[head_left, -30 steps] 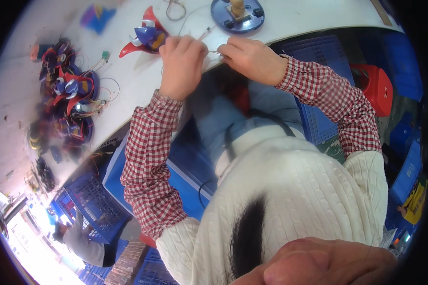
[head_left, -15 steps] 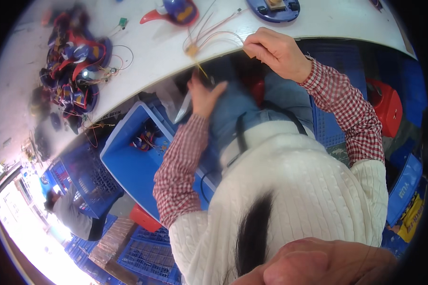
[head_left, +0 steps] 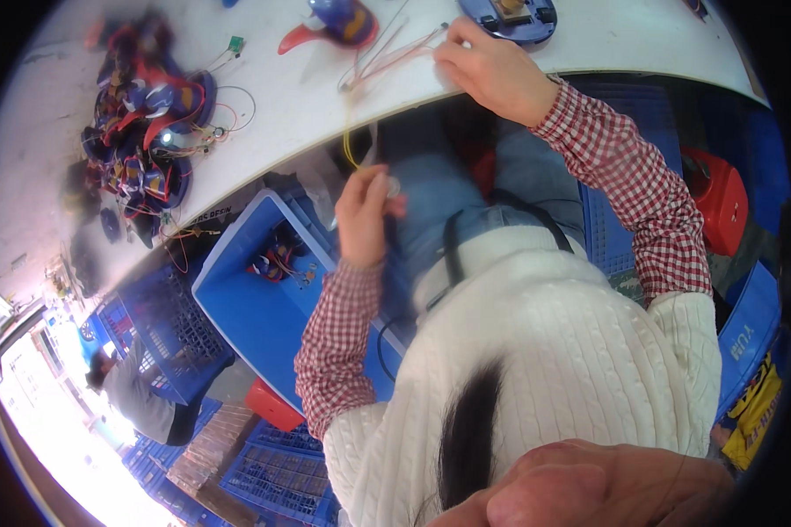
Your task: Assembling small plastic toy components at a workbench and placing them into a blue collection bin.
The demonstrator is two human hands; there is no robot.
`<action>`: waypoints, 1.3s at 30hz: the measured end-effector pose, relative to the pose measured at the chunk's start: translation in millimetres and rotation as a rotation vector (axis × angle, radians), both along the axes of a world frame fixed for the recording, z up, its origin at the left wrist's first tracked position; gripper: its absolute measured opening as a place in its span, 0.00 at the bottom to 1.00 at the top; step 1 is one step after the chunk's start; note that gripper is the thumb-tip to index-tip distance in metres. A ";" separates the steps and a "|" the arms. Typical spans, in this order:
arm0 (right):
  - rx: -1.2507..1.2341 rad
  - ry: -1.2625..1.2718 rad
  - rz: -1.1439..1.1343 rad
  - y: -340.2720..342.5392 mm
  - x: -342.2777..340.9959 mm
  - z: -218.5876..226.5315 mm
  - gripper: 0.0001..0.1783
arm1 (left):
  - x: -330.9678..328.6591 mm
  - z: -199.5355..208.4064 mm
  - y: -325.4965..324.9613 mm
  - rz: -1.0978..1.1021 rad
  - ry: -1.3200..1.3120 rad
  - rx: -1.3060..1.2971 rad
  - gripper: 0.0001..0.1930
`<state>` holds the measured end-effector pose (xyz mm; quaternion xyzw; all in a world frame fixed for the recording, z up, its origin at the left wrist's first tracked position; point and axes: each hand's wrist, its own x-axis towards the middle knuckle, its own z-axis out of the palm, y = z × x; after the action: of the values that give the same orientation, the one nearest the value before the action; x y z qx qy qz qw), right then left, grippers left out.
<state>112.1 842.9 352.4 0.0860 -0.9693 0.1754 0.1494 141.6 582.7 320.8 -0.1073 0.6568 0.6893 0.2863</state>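
My left hand [head_left: 362,215] is below the table's edge, over my lap, its fingers closed on a small round silvery disc [head_left: 394,186]. Yellow wires [head_left: 349,140] run from these fingers up over the edge to a bundle of thin wires [head_left: 387,63] lying on the white table. At the bundle's right end, my right hand [head_left: 499,77] is over the tabletop with thumb and fingers pinched on thin wires. Just beyond it sits a blue oval base [head_left: 520,19] with its inner parts showing. A blue and red penguin-like toy part [head_left: 347,22] lies at the far side.
Several blue and red toy parts with wires are heaped on the table [head_left: 281,114] at left. A blue bin [head_left: 255,307] with a few parts stands beside my left arm. At right are a red stool [head_left: 714,202] and blue crates. Another person [head_left: 136,395] is at far left.
My left hand has drawn down toward me, stretching the yellow wires over the edge. My right hand has moved slightly left and away from me. The wire bundle now lies lower on the table.
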 end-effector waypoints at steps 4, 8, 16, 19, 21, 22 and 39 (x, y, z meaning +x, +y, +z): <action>0.342 -0.017 -0.030 -22.3 -8.7 16.8 0.08 | 12.5 35.6 -10.4 -0.020 0.060 0.001 0.11; 0.420 0.373 0.100 -40.5 -10.7 32.4 0.09 | 27.7 54.3 -7.6 -0.096 0.128 -0.004 0.10; 0.492 0.260 0.270 -57.4 -23.6 10.5 0.04 | 43.9 54.4 -16.5 -0.087 0.210 0.044 0.10; 0.502 0.286 0.365 -56.0 -29.5 6.7 0.02 | 44.2 47.2 -21.2 -0.073 0.217 0.051 0.10; 0.506 0.302 0.429 -54.3 -32.4 4.4 0.02 | 44.7 42.8 -21.9 -0.070 0.221 0.051 0.10; 0.508 0.310 0.459 -53.7 -33.5 3.4 0.02 | 45.0 41.1 -22.2 -0.070 0.223 0.051 0.10; 0.081 0.003 0.206 -45.3 -22.1 30.5 0.09 | 22.4 13.1 -11.9 0.002 0.150 0.136 0.11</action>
<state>90.0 797.6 382.9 0.1913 -0.9614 0.1504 0.1284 164.1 570.8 333.9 -0.0361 0.6280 0.7386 0.2423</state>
